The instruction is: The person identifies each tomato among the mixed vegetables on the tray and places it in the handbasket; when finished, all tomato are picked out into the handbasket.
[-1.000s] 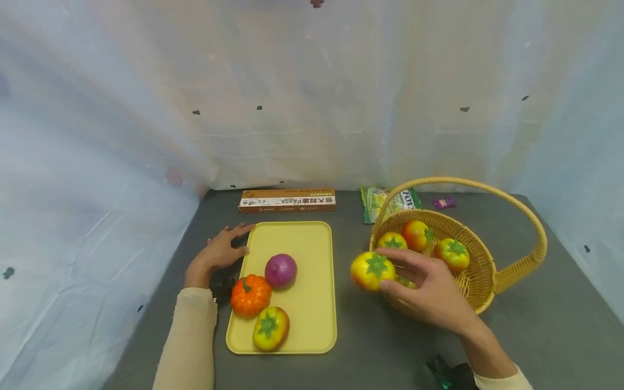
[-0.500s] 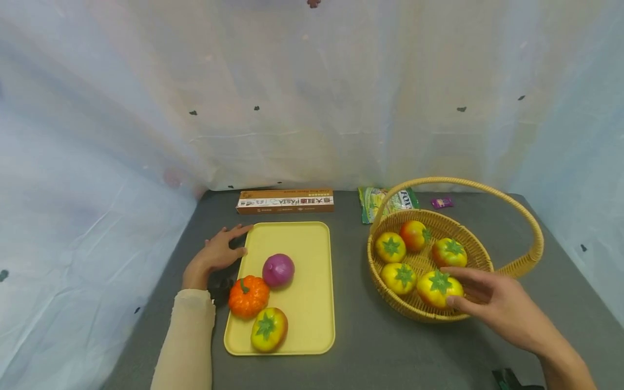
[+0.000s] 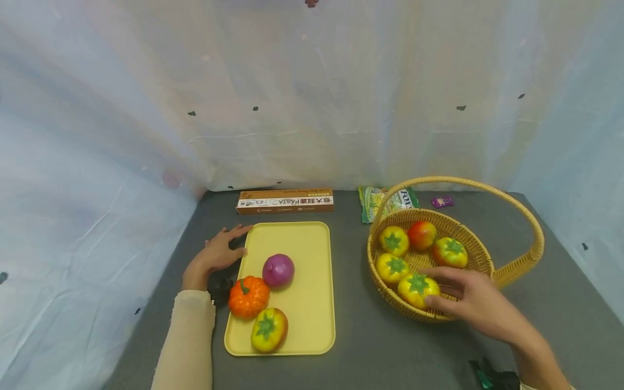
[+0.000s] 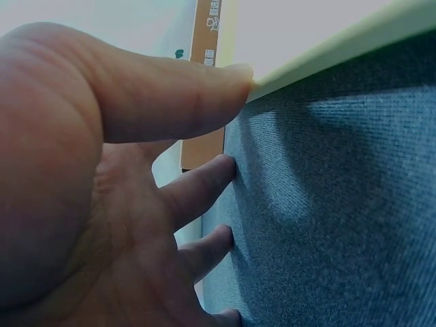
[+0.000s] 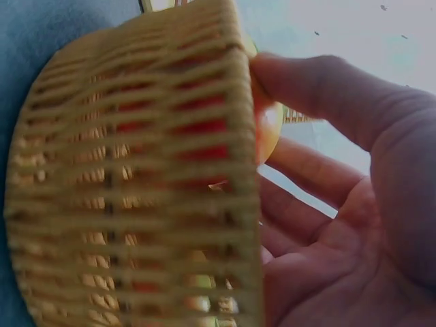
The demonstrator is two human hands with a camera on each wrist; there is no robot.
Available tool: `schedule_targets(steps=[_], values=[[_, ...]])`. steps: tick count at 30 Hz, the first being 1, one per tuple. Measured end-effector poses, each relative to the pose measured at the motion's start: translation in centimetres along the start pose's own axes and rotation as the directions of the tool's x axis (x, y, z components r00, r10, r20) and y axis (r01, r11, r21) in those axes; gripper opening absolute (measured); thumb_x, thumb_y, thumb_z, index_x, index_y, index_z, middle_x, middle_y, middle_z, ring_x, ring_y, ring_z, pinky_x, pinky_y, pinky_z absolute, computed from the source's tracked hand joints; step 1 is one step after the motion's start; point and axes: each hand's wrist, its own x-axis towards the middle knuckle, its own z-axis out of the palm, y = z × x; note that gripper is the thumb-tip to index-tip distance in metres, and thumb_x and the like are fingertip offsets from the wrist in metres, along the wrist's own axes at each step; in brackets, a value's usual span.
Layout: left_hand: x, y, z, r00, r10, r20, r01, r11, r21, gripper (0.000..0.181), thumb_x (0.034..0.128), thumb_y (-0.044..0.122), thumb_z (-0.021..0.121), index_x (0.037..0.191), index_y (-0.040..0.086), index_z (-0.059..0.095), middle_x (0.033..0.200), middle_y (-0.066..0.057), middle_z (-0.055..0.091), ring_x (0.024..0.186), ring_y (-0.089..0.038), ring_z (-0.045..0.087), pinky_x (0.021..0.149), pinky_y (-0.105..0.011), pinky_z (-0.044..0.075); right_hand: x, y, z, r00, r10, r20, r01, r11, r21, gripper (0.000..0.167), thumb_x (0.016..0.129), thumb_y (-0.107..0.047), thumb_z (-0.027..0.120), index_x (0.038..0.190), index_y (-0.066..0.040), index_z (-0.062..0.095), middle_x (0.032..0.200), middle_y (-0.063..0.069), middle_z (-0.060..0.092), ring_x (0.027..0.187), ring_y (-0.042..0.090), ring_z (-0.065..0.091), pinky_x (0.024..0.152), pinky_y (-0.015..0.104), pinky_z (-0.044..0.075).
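At the front of the wicker basket [image 3: 407,310], my right hand [image 3: 480,303] holds a yellow-and-red tomato [image 3: 418,290] with a green star-shaped top, thumb on the near side. In the right wrist view the thumb [image 5: 306,78] reaches over the basket rim onto the fruit, and the wicker wall hides much of it. Several similar tomatoes lie behind it in the basket. My left hand [image 3: 216,253] rests spread at the left edge of the yellow tray [image 3: 312,281]; its thumb [image 4: 184,99] touches the rim and its other fingertips are on the grey cloth.
On the tray lie a purple onion [image 3: 278,270], a small orange pumpkin [image 3: 249,297] and another tomato [image 3: 270,330]. Behind stand a pasta box [image 3: 285,201], a green packet [image 3: 372,203] and a small purple packet [image 3: 442,202]. The basket's tall handle [image 3: 524,216] arches over its right side.
My right hand has carried the tomato from beside the basket into it, then moved it left inside. The tomatoes along the basket's left side and back have shifted. My left hand stays put.
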Motion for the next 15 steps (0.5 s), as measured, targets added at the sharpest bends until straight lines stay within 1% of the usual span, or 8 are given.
schedule_targets(steps=[3,5,8,12,15], values=[[-0.2,0.4,-0.2,1.000,-0.004,0.002,0.004,1.000,0.006,0.069,0.1060,0.022,0.064,0.170,0.015,0.041,0.178,-0.026,0.027,0.164,-0.062,0.010,0.116,-0.094,-0.002,0.5,-0.3,0.5,1.000,-0.007,-0.009,0.007,1.000,-0.004,0.045,0.099,-0.038,0.083,0.139,-0.017,0.075,0.138,0.007,0.076,0.119,0.030,0.079,0.091,0.026,0.065],[-0.3,0.6,-0.3,1.000,-0.005,0.000,0.005,1.000,0.013,0.069,0.1064,0.023,0.064,0.170,0.015,0.041,0.178,-0.026,0.027,0.164,-0.061,0.010,0.117,-0.093,-0.001,0.7,-0.4,0.6,1.000,-0.009,-0.015,0.009,1.000,-0.029,0.045,0.099,-0.039,0.083,0.138,-0.018,0.075,0.136,0.004,0.077,0.119,0.030,0.079,0.093,0.028,0.065],[-0.5,1.1,-0.4,1.000,-0.010,0.002,0.010,1.000,0.013,0.068,0.1066,0.022,0.066,0.170,0.015,0.042,0.178,-0.026,0.028,0.164,-0.061,0.011,0.117,-0.093,0.001,0.8,-0.4,0.5,1.000,-0.006,-0.008,0.006,0.998,-0.061,0.049,0.098,-0.041,0.084,0.140,-0.017,0.075,0.137,0.006,0.077,0.121,0.032,0.078,0.095,0.037,0.066],[-0.6,1.2,-0.4,1.000,-0.013,0.003,0.013,1.000,0.005,0.069,0.1067,0.022,0.066,0.170,0.015,0.041,0.178,-0.025,0.027,0.164,-0.061,0.010,0.117,-0.093,0.000,0.8,-0.2,0.4,1.000,0.007,0.000,-0.007,0.995,-0.097,0.054,0.098,-0.043,0.083,0.143,-0.015,0.073,0.140,0.007,0.076,0.124,0.034,0.076,0.098,0.048,0.065],[-0.5,1.0,-0.3,1.000,-0.014,0.002,0.014,1.000,-0.002,0.068,0.1068,0.021,0.065,0.171,0.015,0.041,0.179,-0.025,0.027,0.164,-0.061,0.009,0.118,-0.093,-0.001,0.8,-0.1,0.4,1.000,0.012,-0.006,-0.012,0.995,-0.097,0.054,0.098,-0.043,0.083,0.143,-0.014,0.073,0.140,0.008,0.076,0.125,0.034,0.076,0.099,0.050,0.064]])
